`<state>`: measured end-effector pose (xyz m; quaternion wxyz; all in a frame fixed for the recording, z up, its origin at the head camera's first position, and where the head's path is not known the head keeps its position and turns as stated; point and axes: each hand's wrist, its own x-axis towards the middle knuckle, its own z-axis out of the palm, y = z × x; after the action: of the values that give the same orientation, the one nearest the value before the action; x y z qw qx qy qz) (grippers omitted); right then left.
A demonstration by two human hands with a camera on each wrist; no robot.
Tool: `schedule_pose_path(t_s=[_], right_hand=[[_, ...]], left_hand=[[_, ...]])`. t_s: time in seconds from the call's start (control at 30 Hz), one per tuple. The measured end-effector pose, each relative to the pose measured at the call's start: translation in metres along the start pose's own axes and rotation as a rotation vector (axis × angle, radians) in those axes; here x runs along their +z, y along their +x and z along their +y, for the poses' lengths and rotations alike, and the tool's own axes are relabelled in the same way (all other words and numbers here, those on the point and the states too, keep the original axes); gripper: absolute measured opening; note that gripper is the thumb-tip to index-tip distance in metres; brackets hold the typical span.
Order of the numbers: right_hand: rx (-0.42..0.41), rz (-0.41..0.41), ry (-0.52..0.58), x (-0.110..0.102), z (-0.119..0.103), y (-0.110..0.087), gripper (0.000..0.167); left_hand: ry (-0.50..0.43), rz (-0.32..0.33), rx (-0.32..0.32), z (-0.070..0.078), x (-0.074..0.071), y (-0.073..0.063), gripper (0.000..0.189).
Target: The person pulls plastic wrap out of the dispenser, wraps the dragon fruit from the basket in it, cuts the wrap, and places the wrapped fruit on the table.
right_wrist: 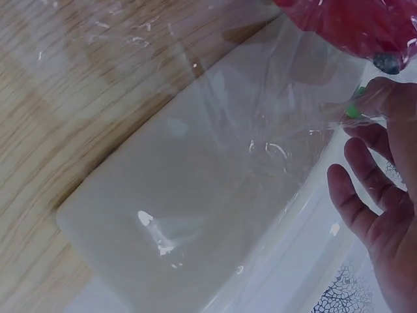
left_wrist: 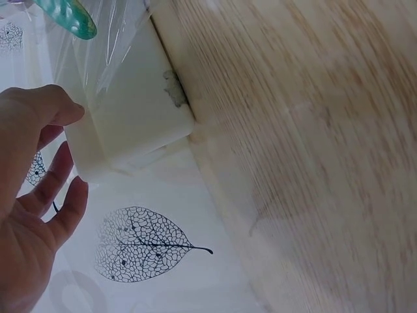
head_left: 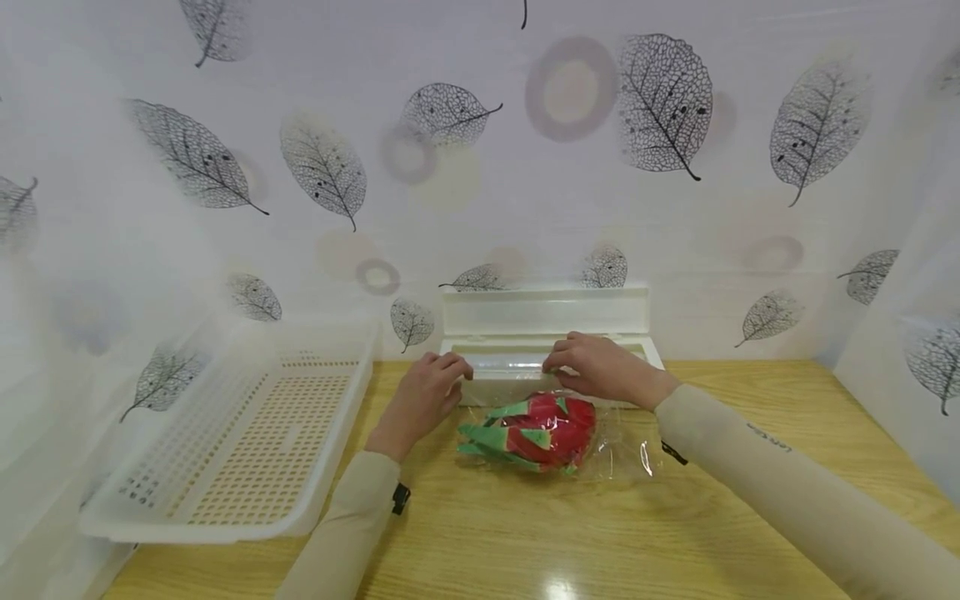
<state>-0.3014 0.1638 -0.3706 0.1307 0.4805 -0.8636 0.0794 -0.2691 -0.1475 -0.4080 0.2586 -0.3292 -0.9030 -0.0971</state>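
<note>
A white cling film box stands with its lid raised, a clear film roll inside. In front of it lies a red and green dragon fruit under clear plastic film. My left hand pinches the film at the box's front edge, near its left end; the other fingers curl loosely. My right hand has its thumb and forefinger on a small green piece at the same edge, with film gathered by the thumb. Its remaining fingers hang apart, over the box.
To the left is a white perforated plastic basket, its rim close to my left forearm. Behind the wooden table rises a pale sheet printed with leaves. The lid of the box reaches up against that sheet.
</note>
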Motion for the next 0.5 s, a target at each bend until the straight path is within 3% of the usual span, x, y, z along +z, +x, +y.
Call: schedule_pose_path(t_s=[0.13, 0.33, 0.5], right_hand=[[0.044, -0.017, 0.043, -0.001, -0.001, 0.001, 0.013], [0.096, -0.037, 0.096, -0.002, -0.002, 0.005, 0.014], [0.106, -0.031, 0.090, -0.003, -0.002, 0.005, 0.013]], left_hand=[[-0.017, -0.014, -0.001, 0.000, 0.000, 0.002, 0.020], [-0.116, -0.047, -0.047, -0.003, -0.006, 0.004, 0.018], [-0.168, 0.000, -0.078, -0.002, -0.010, 0.009, 0.010]])
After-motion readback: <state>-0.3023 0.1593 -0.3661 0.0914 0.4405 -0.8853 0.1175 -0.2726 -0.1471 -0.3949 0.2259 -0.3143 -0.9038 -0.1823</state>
